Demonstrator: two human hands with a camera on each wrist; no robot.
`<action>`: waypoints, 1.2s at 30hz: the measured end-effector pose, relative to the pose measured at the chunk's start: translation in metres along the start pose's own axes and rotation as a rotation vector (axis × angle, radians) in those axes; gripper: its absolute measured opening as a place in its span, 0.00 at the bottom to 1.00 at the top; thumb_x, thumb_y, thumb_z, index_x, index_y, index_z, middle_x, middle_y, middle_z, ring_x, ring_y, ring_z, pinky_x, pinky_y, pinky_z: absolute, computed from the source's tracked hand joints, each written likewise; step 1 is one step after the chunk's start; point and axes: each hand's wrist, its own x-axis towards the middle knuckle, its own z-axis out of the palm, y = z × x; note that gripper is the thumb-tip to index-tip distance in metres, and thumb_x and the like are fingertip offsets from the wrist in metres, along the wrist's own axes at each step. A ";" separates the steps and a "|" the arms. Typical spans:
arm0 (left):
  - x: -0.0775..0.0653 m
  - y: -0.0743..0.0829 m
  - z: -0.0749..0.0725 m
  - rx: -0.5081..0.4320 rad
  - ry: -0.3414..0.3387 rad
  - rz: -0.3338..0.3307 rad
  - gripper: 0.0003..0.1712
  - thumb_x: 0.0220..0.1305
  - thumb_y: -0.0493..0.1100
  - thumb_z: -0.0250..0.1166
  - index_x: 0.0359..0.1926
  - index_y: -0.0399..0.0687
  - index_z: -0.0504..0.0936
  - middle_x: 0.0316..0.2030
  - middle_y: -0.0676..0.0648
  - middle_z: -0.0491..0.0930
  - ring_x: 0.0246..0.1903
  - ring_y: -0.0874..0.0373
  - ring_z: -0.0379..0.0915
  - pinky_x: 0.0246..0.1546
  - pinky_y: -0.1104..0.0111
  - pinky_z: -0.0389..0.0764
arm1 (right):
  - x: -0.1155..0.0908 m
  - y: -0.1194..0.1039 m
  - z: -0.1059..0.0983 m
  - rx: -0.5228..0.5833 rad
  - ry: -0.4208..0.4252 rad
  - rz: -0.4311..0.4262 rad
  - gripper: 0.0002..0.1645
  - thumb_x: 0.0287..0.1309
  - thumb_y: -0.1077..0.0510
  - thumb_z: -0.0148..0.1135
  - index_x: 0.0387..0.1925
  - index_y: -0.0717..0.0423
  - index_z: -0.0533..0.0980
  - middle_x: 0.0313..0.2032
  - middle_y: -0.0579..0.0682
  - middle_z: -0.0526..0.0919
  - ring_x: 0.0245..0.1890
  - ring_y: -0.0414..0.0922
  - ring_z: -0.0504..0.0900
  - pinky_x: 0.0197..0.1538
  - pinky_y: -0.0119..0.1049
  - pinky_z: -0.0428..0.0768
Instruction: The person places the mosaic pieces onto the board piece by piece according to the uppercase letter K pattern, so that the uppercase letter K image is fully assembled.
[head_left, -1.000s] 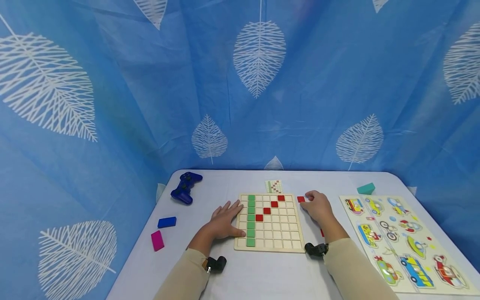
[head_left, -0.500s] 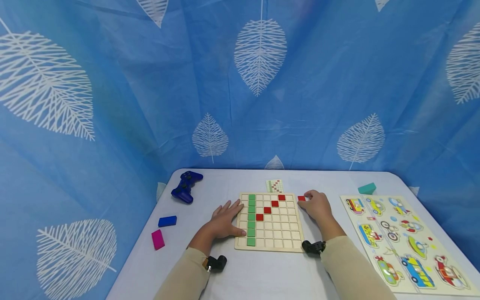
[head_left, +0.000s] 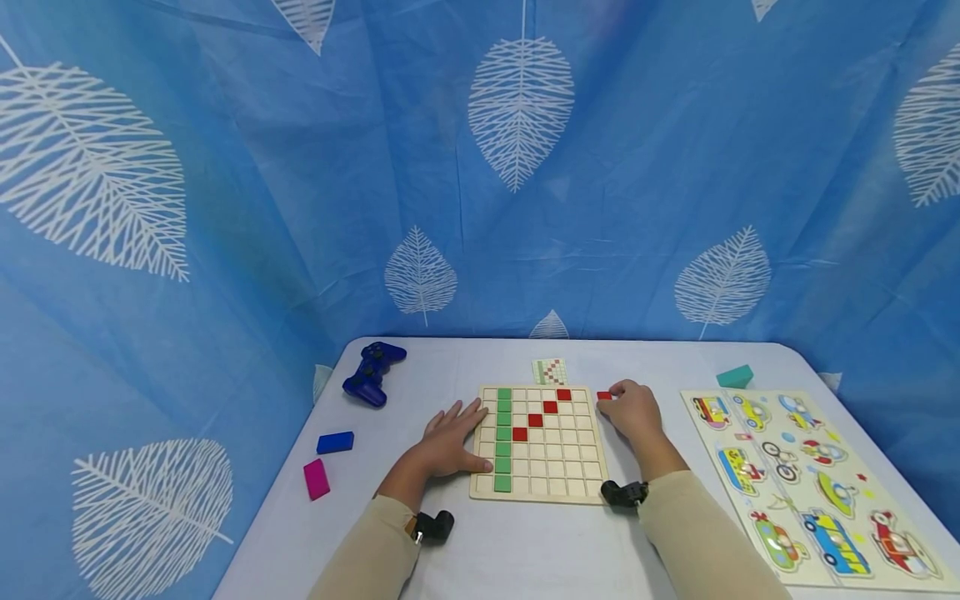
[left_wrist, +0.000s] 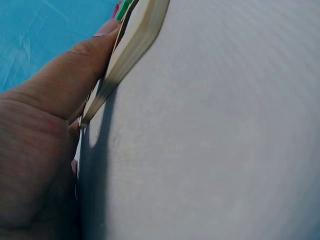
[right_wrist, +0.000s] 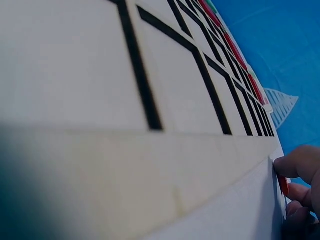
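Observation:
A wooden grid board (head_left: 558, 500) lies mid-table, with a column of green square tiles (head_left: 502, 448) on its left and a diagonal of red square tiles (head_left: 535, 420). My left hand (head_left: 447, 443) rests on the board's left edge, fingers spread; in the left wrist view the thumb (left_wrist: 82, 70) lies along the rim. Just off the board's upper right corner, my right hand (head_left: 636, 412) pinches a red tile (head_left: 603, 395) between thumb and finger. The right wrist view shows this red tile (right_wrist: 283, 185) edge-on, partly hidden by the fingers.
Behind the board lies a small pattern card (head_left: 550, 371). To the left are a blue game controller (head_left: 367, 377), a blue block (head_left: 334, 442) and a pink block (head_left: 317, 480). A vehicle picture puzzle (head_left: 813, 492) and a teal block (head_left: 735, 377) lie at right.
The right hand's fingers have closed in on the red tile and cover more of it. Its wrist has shifted slightly left, hiding another red tile seen earlier. The left hand stays put.

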 end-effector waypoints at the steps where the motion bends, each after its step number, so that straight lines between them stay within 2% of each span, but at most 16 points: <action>1: 0.000 0.000 0.000 0.001 -0.002 -0.001 0.63 0.52 0.70 0.78 0.83 0.63 0.57 0.85 0.56 0.46 0.85 0.48 0.32 0.82 0.44 0.36 | 0.000 0.000 -0.001 0.003 -0.002 -0.001 0.25 0.64 0.55 0.68 0.57 0.65 0.77 0.57 0.67 0.78 0.54 0.60 0.75 0.60 0.57 0.79; 8: -0.001 0.001 0.000 0.004 -0.003 -0.002 0.63 0.52 0.70 0.78 0.83 0.62 0.57 0.85 0.56 0.46 0.85 0.48 0.32 0.82 0.44 0.36 | -0.006 0.000 -0.005 0.061 -0.006 -0.006 0.26 0.64 0.54 0.67 0.57 0.67 0.76 0.54 0.67 0.80 0.51 0.59 0.77 0.54 0.56 0.80; 12: 0.000 0.000 0.001 0.008 -0.002 -0.003 0.63 0.52 0.70 0.78 0.83 0.63 0.57 0.85 0.56 0.45 0.85 0.48 0.32 0.82 0.45 0.35 | -0.015 -0.003 -0.008 0.110 -0.027 -0.018 0.26 0.66 0.52 0.67 0.58 0.64 0.75 0.51 0.63 0.80 0.47 0.56 0.77 0.48 0.49 0.80; 16: 0.000 0.000 0.000 0.003 -0.001 0.001 0.64 0.51 0.70 0.78 0.83 0.62 0.57 0.85 0.56 0.46 0.85 0.47 0.32 0.82 0.44 0.36 | -0.028 -0.013 -0.007 0.121 -0.055 -0.071 0.26 0.67 0.50 0.68 0.59 0.61 0.75 0.50 0.60 0.79 0.44 0.52 0.77 0.42 0.41 0.79; 21: 0.000 0.000 -0.002 0.001 -0.005 -0.002 0.64 0.51 0.71 0.78 0.83 0.63 0.57 0.85 0.56 0.46 0.85 0.47 0.32 0.82 0.44 0.36 | -0.049 -0.027 0.001 0.111 -0.107 -0.166 0.25 0.65 0.52 0.71 0.59 0.56 0.76 0.50 0.57 0.80 0.44 0.51 0.77 0.39 0.37 0.80; 26: -0.001 0.001 -0.002 0.002 -0.008 -0.001 0.64 0.51 0.71 0.78 0.83 0.62 0.57 0.85 0.56 0.46 0.84 0.47 0.32 0.82 0.44 0.36 | -0.069 -0.036 0.012 0.127 -0.166 -0.250 0.22 0.64 0.54 0.71 0.57 0.54 0.78 0.47 0.53 0.80 0.44 0.49 0.78 0.38 0.36 0.79; 31: -0.001 0.000 -0.002 0.004 -0.003 -0.005 0.64 0.51 0.71 0.78 0.83 0.63 0.57 0.85 0.56 0.46 0.84 0.47 0.32 0.82 0.44 0.36 | -0.084 -0.042 0.025 0.149 -0.240 -0.301 0.18 0.62 0.58 0.73 0.52 0.53 0.80 0.42 0.49 0.80 0.41 0.46 0.78 0.38 0.36 0.79; 36: -0.001 0.001 -0.003 0.011 -0.006 -0.005 0.63 0.52 0.71 0.77 0.83 0.63 0.57 0.85 0.56 0.46 0.85 0.47 0.32 0.82 0.44 0.36 | -0.093 -0.042 0.036 0.141 -0.276 -0.324 0.16 0.59 0.62 0.73 0.49 0.51 0.81 0.38 0.47 0.80 0.39 0.45 0.77 0.37 0.35 0.78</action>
